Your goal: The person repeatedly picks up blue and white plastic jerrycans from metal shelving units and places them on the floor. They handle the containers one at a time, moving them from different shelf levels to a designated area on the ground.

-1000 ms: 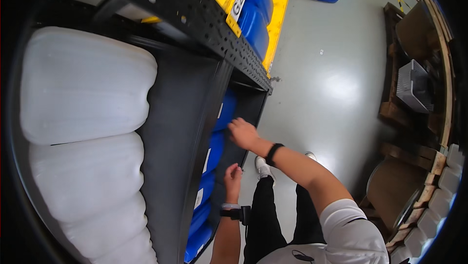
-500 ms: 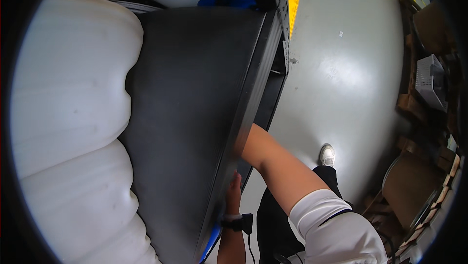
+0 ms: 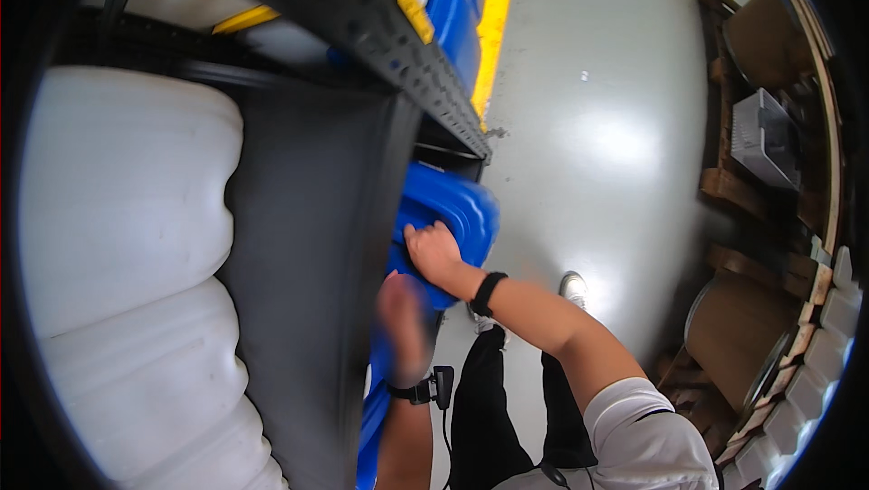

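A blue plastic canister [image 3: 475, 205] sticks partly out from under the black shelf board [image 3: 303, 282], its far end rounded. My right hand [image 3: 434, 250] lies on its top with the fingers curled in at the recessed grip, closed on it. My left hand [image 3: 405, 323], smeared by motion, is nearer to me at the shelf's edge, beside the canister's side. Its fingers are too blurred to read. The board hides the canister's inner part.
Large white plastic containers [image 3: 136, 182] stand on the board at left. A perforated dark post [image 3: 389, 47] crosses above, near a yellow beam [image 3: 502, 1] and more blue containers [image 3: 453, 19]. Along the right are wooden pallets with a white basket [image 3: 765, 142] and a brown drum [image 3: 738, 336].
The blue canister has come out from beneath the board into view. My right hand, hidden under the board before, now shows on it. The view has shifted, bringing the post closer.
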{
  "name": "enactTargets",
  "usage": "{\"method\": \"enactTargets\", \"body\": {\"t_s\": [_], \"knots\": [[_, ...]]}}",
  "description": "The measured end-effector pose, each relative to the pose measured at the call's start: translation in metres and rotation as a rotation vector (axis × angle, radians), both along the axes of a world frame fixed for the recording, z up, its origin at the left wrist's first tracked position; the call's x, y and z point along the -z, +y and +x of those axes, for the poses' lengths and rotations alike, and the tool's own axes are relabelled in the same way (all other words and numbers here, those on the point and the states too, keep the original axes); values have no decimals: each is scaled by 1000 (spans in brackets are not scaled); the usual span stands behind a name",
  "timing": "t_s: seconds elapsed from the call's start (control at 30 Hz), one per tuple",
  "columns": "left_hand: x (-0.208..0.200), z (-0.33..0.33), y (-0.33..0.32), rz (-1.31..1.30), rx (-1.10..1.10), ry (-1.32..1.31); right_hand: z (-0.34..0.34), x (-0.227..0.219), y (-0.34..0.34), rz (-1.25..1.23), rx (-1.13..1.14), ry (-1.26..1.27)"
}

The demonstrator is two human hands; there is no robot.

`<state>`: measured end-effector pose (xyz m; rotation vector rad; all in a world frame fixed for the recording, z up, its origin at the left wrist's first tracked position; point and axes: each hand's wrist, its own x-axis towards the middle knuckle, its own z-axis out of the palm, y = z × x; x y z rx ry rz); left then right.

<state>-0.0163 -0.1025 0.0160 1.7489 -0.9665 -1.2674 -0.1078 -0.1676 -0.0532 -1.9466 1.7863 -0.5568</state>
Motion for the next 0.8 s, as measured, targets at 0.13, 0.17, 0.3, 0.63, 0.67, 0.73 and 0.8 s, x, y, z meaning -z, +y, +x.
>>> {"method": "enactTargets", "body": {"t_s": [0.13, 0.17, 0.3, 0.63, 0.67, 0.73, 0.8], "knots": [[7, -51, 9, 231, 50, 158, -59, 1, 70, 4, 26, -44], [7, -67, 16, 273, 67, 187, -75, -1, 88, 41, 40, -78], [17, -130, 42, 445, 191, 273, -144, -8, 146, 76, 82, -82], [61, -272, 105, 760, 309, 455, -298, 16, 245, 166, 231, -1], [72, -284, 106, 782, 317, 499, -313, 25, 248, 160, 225, 20], [98, -306, 109, 832, 301, 524, -337, 46, 253, 154, 204, 43], [122, -326, 110, 893, 308, 523, -356, 72, 256, 140, 206, 68]]}}
